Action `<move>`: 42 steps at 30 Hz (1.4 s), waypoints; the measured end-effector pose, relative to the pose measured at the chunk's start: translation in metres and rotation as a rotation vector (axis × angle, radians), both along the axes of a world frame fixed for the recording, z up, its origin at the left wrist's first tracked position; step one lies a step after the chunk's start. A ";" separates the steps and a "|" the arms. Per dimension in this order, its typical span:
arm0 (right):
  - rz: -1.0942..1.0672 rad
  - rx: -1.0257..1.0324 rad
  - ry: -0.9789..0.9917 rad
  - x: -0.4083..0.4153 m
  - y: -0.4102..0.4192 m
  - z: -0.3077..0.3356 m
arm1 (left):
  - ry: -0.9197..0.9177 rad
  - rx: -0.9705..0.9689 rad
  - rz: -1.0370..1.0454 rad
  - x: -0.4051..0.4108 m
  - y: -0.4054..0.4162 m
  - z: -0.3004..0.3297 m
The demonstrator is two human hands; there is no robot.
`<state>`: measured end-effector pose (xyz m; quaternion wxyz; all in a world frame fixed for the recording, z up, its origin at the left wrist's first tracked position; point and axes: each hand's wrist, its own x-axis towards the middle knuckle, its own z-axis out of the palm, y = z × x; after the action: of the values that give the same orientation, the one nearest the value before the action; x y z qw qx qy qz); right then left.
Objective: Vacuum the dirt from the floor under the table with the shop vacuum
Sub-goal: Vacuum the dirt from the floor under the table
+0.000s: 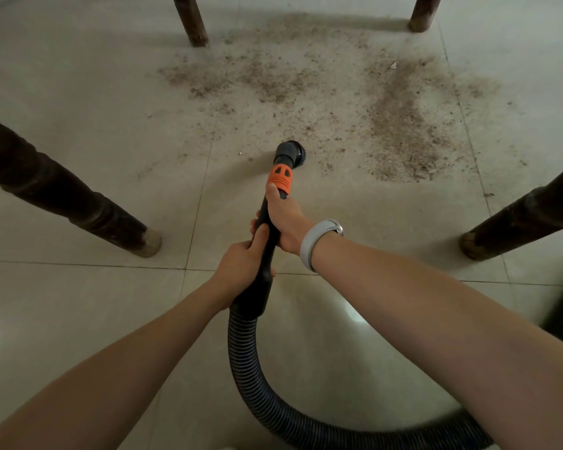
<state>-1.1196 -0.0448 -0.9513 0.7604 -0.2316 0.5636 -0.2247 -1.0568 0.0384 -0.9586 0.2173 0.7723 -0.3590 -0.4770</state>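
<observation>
Dirt point(400, 125) lies scattered over the tiled floor point(78, 303) from twelve to two o'clock, among four dark table legs point(78, 203). From the head camera, the black vacuum wand point(267, 248) sits at centre, its round brush nozzle point(291, 152) on the floor at the dirt's near edge. The right hand point(285, 222), with a grey wristband point(316, 245), curls around the wand just below the orange collar point(281, 178). The left hand point(244, 264) grips it lower. The ribbed hose point(260, 384) curves toward five o'clock.
</observation>
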 end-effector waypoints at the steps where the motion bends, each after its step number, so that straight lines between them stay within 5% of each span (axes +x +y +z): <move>1: -0.012 0.004 -0.007 -0.001 0.000 0.000 | -0.010 -0.002 -0.027 0.000 -0.001 0.001; 18: -0.066 0.086 -0.055 -0.035 0.030 -0.008 | -0.099 -0.018 -0.241 -0.012 0.027 0.000; 42: 0.008 0.059 -0.013 -0.027 -0.007 0.006 | -0.008 0.022 -0.090 -0.015 -0.005 0.004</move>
<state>-1.1469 -0.0521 -0.9456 0.7716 -0.2098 0.5640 -0.2063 -1.0722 0.0333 -0.9549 0.1859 0.7596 -0.3888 -0.4871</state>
